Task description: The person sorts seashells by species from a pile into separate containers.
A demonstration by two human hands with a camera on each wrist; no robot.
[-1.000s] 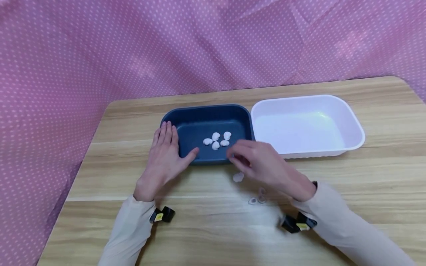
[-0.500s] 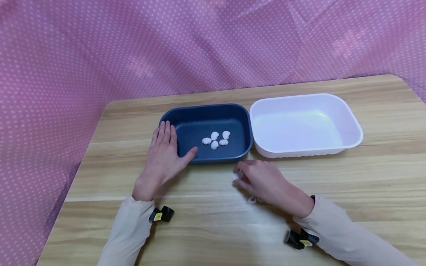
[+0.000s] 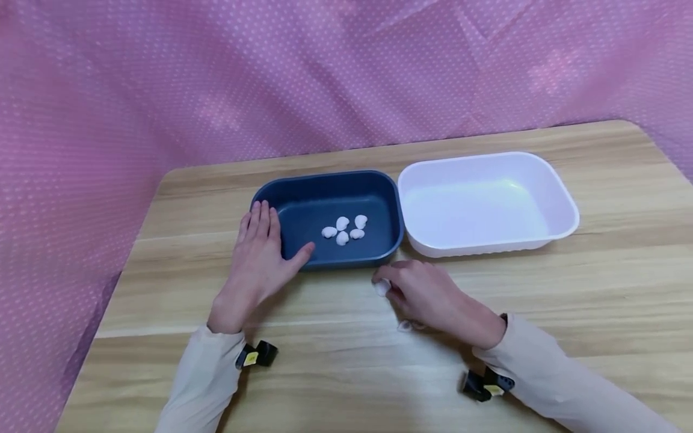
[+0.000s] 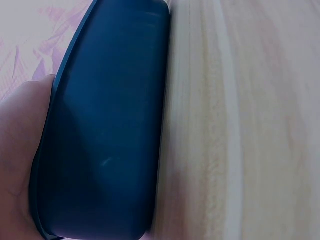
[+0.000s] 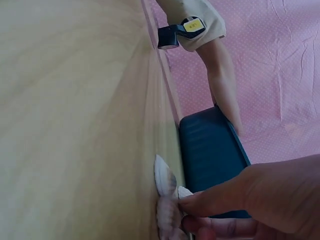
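My left hand point(image 3: 257, 258) lies with extended fingers over the left end of a dark blue basin point(image 3: 319, 198), its thumb along the front rim. Several white seashells point(image 3: 342, 224) sit inside the basin. Just in front of the basin's right corner, my right hand point(image 3: 433, 294) pinches a seashell point(image 3: 382, 287) between thumb and fingers at the tabletop. The right wrist view shows the thumb point(image 5: 212, 201) on this shell, which is partly hidden. More loose seashells point(image 3: 404, 326) rest on the table beneath that hand, partly covered by it.
A white basin point(image 3: 471, 210) stands right beside the blue one. Both are on a wood-grain table point(image 3: 325, 367). A pink dotted cloth point(image 3: 303, 72) hangs behind the table and along its left side.
My right hand has moved from the blue basin's front right rim down to the seashell on the table and now pinches it. The left hand keeps its place on the basin.
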